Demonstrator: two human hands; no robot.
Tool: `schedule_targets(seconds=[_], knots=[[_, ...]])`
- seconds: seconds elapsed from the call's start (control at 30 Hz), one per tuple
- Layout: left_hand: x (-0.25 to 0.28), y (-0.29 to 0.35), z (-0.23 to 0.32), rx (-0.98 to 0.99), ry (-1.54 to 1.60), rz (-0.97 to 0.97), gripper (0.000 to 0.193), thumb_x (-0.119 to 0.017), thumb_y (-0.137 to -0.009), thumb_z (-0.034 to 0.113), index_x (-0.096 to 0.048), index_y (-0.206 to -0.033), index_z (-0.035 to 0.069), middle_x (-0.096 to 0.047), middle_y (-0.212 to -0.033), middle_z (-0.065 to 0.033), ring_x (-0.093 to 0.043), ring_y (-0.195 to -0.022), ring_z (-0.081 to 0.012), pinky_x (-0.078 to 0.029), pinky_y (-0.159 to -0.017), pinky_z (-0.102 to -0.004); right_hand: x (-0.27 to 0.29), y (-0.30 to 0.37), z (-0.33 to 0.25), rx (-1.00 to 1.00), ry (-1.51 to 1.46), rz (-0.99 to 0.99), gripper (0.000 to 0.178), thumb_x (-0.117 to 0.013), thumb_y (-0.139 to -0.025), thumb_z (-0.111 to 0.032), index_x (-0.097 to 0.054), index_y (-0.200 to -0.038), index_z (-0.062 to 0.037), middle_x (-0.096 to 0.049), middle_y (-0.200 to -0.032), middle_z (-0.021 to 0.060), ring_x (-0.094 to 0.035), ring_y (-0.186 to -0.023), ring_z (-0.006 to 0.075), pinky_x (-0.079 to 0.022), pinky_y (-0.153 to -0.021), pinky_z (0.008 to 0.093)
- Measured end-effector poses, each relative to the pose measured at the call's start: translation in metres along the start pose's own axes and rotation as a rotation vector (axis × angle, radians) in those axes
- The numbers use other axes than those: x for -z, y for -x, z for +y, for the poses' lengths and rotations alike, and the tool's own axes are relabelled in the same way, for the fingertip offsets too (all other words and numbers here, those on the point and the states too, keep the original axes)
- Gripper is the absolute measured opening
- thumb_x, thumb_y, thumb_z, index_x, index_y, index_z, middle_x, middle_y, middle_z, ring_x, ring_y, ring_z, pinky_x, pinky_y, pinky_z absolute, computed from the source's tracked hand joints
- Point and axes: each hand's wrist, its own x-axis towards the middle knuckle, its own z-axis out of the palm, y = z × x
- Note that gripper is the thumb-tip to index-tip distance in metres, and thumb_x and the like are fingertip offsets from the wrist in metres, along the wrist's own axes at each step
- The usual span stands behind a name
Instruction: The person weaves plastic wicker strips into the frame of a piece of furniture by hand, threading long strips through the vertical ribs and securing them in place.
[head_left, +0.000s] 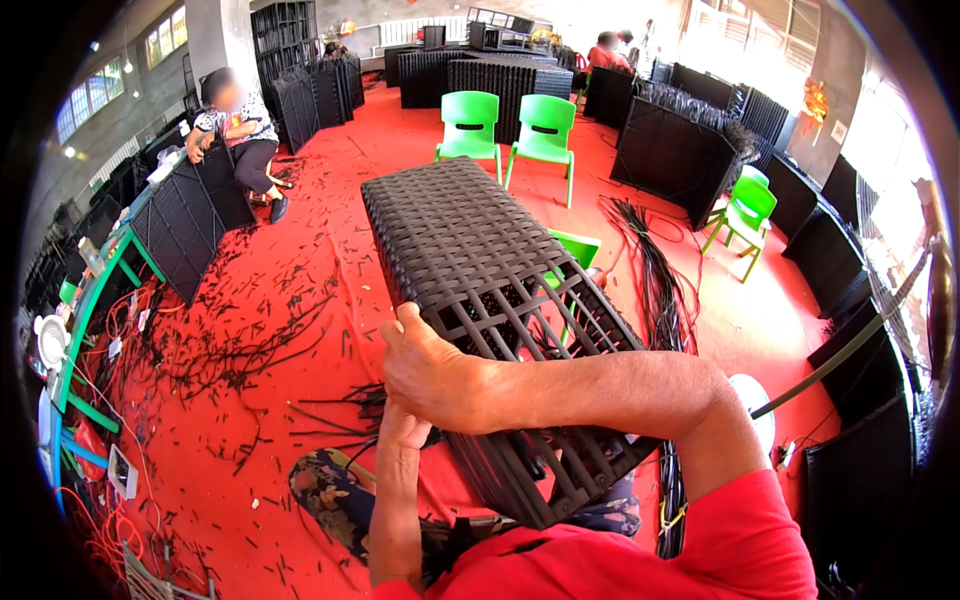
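Note:
A black woven rattan panel-box [450,225] lies tilted in front of me across my lap. Its far part is closely woven; its near part shows bare lengthwise bars [520,330] with gaps. My right arm reaches across the near part, and my right hand [430,368] is closed at the box's left edge. Just below it my left hand [405,428] comes up from underneath, its fingers curled and partly covered by the right hand. Whatever the two hands pinch is hidden or too small to make out. Loose black strips [345,415] lie beside them on the floor.
Green chairs [545,135] stand beyond the box, another [745,210] to the right. A long bundle of black strips [650,270] runs along the red floor [330,260], which has scattered offcuts. At left, a person [240,130] sits by dark panels [180,230]. A green-edged table [85,310] stands nearer.

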Motion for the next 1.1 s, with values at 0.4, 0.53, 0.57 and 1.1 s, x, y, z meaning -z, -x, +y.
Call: schedule_targets(seconds=[0.4,0.53,0.57,1.1], knots=[[-0.006,0.013,-0.012,0.005,-0.093,0.093,0.011,-0.061,-0.079,0.017,-0.056,-0.089,0.015,-0.054,-0.067,0.0012,-0.048,-0.051,-0.0118,-0.035,-0.042,-0.0253,-0.001,0.005,0.002,-0.007,0.014,0.078,0.02,-0.06,-0.064,-0.036,-0.066,-0.068,-0.0173,-0.055,-0.067,-0.003,-0.044,-0.077,0.018,-0.032,-0.074,0.0363],[-0.005,0.015,-0.004,0.015,-0.111,0.089,0.009,-0.059,-0.08,0.013,-0.055,-0.086,0.009,-0.055,-0.066,-0.0033,-0.05,-0.049,-0.0154,-0.038,-0.042,-0.0271,0.004,-0.001,0.002,-0.025,-0.061,0.044,0.021,-0.062,-0.062,-0.038,-0.066,-0.068,-0.0178,-0.057,-0.069,-0.0029,-0.046,-0.079,0.0178,-0.032,-0.071,0.0357],[0.001,0.011,-0.002,0.021,-0.111,0.059,0.008,-0.058,-0.08,0.012,-0.055,-0.086,0.007,-0.055,-0.066,-0.005,-0.05,-0.048,-0.0164,-0.039,-0.042,-0.0274,0.003,-0.004,0.003,-0.031,-0.097,0.022,0.021,-0.062,-0.062,-0.038,-0.066,-0.068,-0.0179,-0.057,-0.069,-0.0028,-0.046,-0.08,0.0178,-0.032,-0.07,0.0356],[0.012,0.017,0.003,-0.035,-0.006,-0.154,0.016,-0.056,-0.085,0.022,-0.055,-0.08,0.006,-0.058,-0.061,-0.0059,-0.051,-0.044,-0.0105,-0.036,-0.038,-0.0207,-0.016,-0.03,0.037,0.122,-0.449,0.043,0.013,-0.058,-0.071,-0.02,-0.058,-0.062,-0.0102,-0.057,-0.062,0.0073,-0.056,-0.063,0.026,-0.046,-0.056,0.0381]])
